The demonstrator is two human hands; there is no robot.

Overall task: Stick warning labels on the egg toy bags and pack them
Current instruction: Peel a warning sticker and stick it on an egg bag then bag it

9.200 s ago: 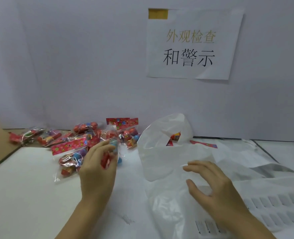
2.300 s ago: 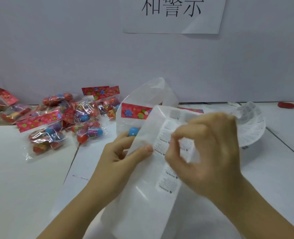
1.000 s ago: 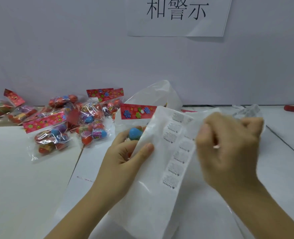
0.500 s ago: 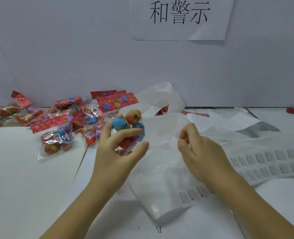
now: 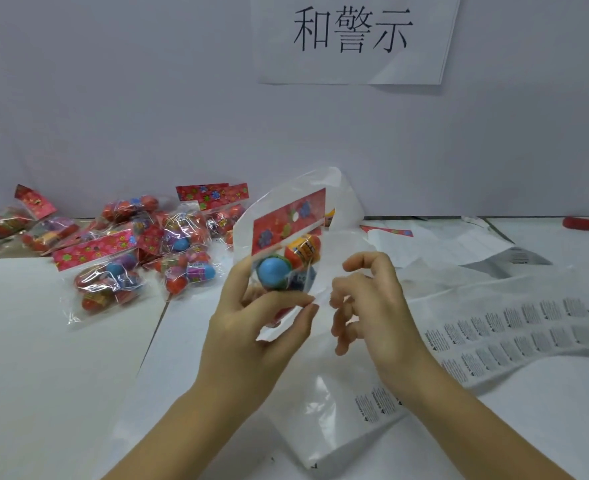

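Observation:
My left hand (image 5: pixel 248 341) holds one egg toy bag (image 5: pixel 286 233) upright by its lower part, thumb across the front. It is a clear bag with a red flowered header card and blue and orange eggs inside. My right hand (image 5: pixel 379 313) hovers just right of the bag with curled fingers. They seem to pinch a small pale warning label, which is hard to make out. The label sheet (image 5: pixel 511 334) lies flat to the right and runs under my right wrist. Behind the held bag stands a white packing bag (image 5: pixel 341 202), mouth open.
A pile of several egg toy bags (image 5: pixel 113 271) lies at the left on the white table. Loose backing paper (image 5: pixel 459 244) lies at the back right, near a small red object (image 5: pixel 582 223). A paper sign (image 5: pixel 352 36) hangs on the wall.
I dropped the label sheet, which now lies flat on the table. My left hand has turned the egg toy bag upright. My right hand has moved from the sheet towards the bag.

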